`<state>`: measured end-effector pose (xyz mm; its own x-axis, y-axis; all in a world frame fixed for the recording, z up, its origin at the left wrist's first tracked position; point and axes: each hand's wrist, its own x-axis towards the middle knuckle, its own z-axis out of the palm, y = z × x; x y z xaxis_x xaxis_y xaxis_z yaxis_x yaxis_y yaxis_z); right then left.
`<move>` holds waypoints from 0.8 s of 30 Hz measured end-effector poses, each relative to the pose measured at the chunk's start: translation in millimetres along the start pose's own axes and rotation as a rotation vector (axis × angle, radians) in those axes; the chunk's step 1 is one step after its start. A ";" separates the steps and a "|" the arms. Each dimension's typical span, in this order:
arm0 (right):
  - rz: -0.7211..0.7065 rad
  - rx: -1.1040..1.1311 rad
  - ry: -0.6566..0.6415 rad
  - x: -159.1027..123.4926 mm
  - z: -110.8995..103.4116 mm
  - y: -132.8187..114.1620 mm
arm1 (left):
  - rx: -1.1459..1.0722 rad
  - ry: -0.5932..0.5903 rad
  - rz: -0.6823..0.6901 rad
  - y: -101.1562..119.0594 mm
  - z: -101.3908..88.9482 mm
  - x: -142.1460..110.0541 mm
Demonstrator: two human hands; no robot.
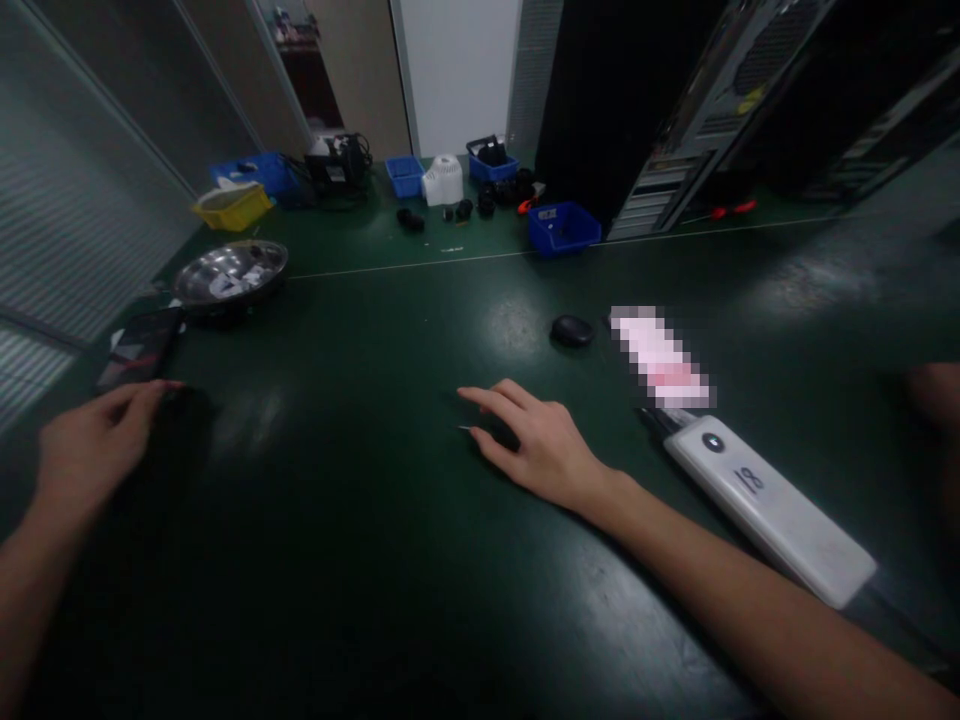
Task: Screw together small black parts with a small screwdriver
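At the left edge of the green table, my left hand (97,440) has its thumb and fingers pressed together. A small reddish tip shows at the end of the pinch, too dim to name. Just beyond that hand lies a dark phone-like slab (142,345). My right hand (544,445) rests low over the middle of the table, thumb and index finger apart, with a dark gap between them. A thin pale sliver shows at its thumb tip; I cannot tell whether it is the nail. A black computer mouse (572,331) sits beyond the right hand.
A white power bank (772,510) marked 18 lies beside my right forearm, near a blurred-out phone (661,358). A metal bowl (196,278) with white pieces stands back left. Blue bins (564,230), a yellow bin (234,208) and small black parts line the back. Another person's arm (937,395) shows at right.
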<state>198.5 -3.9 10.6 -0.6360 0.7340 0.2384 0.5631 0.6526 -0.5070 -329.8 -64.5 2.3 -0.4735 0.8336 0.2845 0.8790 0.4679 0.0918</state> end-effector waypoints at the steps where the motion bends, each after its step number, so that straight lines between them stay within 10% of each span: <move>1: 0.001 0.013 0.003 0.0 0.0 0.4 | 0.019 -0.042 0.003 0.1 0.2 -2.3; 8: -0.005 0.031 0.019 -0.5 1.2 2.5 | -0.083 -0.048 0.025 29.4 -4.9 -19.8; 18: 0.014 0.021 0.089 -4.2 2.4 1.5 | -0.860 -0.351 0.720 252.6 -26.3 -100.4; 24: 0.120 -0.020 0.093 -2.5 -0.4 7.9 | -0.887 -0.445 0.695 277.1 -4.8 -108.6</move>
<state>204.7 -0.4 6.3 -0.5118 0.8209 0.2533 0.6431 0.5616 -0.5206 -34.5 -26.8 1.4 0.2905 0.9366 0.1961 0.6041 -0.3385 0.7215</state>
